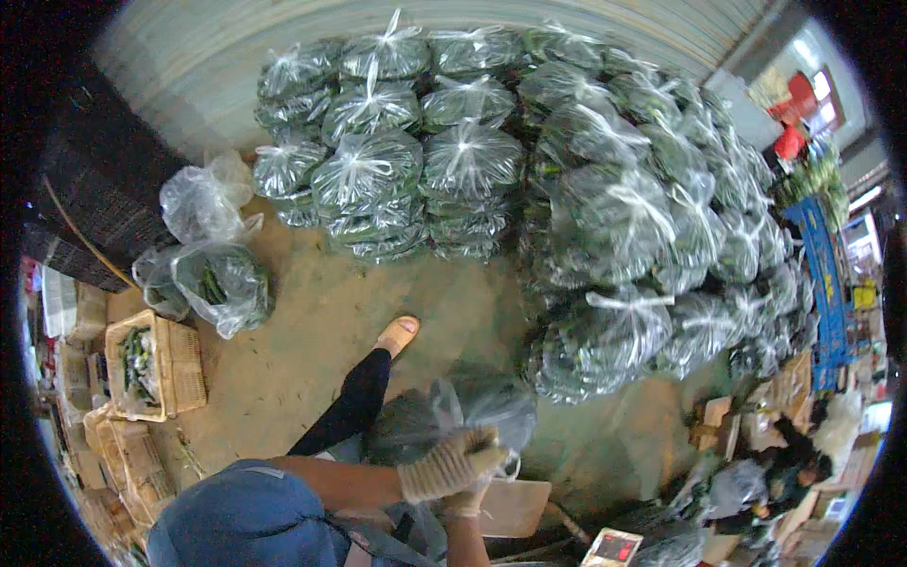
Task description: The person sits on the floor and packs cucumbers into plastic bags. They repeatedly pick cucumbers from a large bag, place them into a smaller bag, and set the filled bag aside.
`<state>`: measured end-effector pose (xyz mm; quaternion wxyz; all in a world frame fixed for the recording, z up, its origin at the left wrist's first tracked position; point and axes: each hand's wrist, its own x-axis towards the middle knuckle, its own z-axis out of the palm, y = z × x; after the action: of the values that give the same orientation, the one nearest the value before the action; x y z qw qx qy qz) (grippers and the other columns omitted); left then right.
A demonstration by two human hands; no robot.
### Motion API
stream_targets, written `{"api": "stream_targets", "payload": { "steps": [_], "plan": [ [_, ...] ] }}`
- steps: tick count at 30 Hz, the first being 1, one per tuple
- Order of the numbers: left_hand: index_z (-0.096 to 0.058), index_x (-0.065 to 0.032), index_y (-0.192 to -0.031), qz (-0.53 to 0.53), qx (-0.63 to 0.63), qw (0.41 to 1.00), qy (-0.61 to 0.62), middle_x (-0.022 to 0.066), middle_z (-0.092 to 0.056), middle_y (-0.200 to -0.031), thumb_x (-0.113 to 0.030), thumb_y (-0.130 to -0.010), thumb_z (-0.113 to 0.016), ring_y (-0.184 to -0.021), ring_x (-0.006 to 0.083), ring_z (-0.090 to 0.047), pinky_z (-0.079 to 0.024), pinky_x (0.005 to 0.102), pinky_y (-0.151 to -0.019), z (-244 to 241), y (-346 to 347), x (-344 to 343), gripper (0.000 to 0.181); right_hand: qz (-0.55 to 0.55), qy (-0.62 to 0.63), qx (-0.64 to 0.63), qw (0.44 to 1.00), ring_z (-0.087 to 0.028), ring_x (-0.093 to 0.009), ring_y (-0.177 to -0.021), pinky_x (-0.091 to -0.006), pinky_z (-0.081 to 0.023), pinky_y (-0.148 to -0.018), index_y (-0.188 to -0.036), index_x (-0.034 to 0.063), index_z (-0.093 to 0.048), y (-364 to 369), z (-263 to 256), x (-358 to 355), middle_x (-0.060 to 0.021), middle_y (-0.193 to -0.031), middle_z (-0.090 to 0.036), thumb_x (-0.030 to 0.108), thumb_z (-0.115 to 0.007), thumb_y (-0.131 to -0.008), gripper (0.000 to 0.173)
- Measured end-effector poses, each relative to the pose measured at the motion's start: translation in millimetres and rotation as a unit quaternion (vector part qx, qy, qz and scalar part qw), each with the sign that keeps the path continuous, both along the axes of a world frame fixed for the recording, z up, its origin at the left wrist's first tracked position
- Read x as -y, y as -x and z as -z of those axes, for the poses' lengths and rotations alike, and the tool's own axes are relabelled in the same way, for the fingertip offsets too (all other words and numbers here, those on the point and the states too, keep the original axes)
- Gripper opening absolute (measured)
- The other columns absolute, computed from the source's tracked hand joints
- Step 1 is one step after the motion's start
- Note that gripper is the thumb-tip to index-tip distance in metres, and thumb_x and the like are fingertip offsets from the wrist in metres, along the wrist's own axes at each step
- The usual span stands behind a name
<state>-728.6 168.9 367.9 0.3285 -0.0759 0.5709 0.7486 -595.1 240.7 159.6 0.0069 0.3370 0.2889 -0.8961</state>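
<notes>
My left hand (441,469), in a striped knit glove, is closed at the gathered top of a clear plastic bag (414,425) with dark green contents. Tight against it, my right hand (466,500) is also gloved and grips the same bunched plastic; its fingers are partly covered by the left. A white loop of plastic (515,469) sticks out beside the fingers. The bag is in front of my body, near my outstretched foot (398,334), and looks blurred. Beyond the hands is a flat, light brown surface (516,507).
Tied plastic bags of green produce (464,159) are stacked against the wall, with more (616,220) to the right. An open bag (223,287) and a yellow plastic crate (186,368) stand left. A scale display (613,549) is lower right; a person (797,468) is beyond it.
</notes>
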Motion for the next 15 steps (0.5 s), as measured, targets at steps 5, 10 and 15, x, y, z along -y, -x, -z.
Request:
{"api": "stream_targets", "payload": {
  "steps": [5, 10, 15],
  "plan": [
    [-0.049, -0.0054, -0.073, -0.05, -0.082, 0.994, -0.056, -0.0007, -0.046, -0.062, -0.015, -0.078, -0.064, -0.06, 0.0078, -0.039, -0.037, 0.0288, -0.056, -18, 203, 42, 0.018, -0.016, -0.035, 0.027, 0.999, -0.032, -0.026, -0.129, -0.0412, -0.025, -0.107, -0.137, 0.0097, -0.032, 174, 13, 9, -0.011, -0.14, -0.035, 0.056, -0.028, -0.091, 0.066],
    [-0.051, -0.0041, -0.08, -0.07, -0.336, 0.935, 0.09, 0.007, -0.048, -0.066, -0.016, -0.082, -0.059, -0.064, 0.0146, -0.045, -0.039, 0.0321, -0.059, -55, 410, 81, 0.015, -0.078, -0.02, -0.037, 0.996, -0.033, -0.027, -0.128, -0.0435, -0.027, -0.105, -0.136, 0.0106, -0.033, 417, -74, 37, -0.0114, -0.139, -0.035, 0.056, -0.029, -0.091, 0.064],
    [-0.055, -0.0032, -0.084, -0.06, -0.522, 0.835, 0.159, 0.0123, -0.056, -0.082, -0.017, -0.079, -0.061, -0.076, 0.0212, -0.054, -0.044, 0.0349, -0.069, -69, 605, 51, 0.016, -0.028, 0.092, -0.207, 0.974, -0.034, -0.027, -0.127, -0.0457, -0.028, -0.104, -0.135, 0.0115, -0.034, 714, -100, 52, -0.0117, -0.139, -0.036, 0.056, -0.03, -0.091, 0.063]
  ]
}}
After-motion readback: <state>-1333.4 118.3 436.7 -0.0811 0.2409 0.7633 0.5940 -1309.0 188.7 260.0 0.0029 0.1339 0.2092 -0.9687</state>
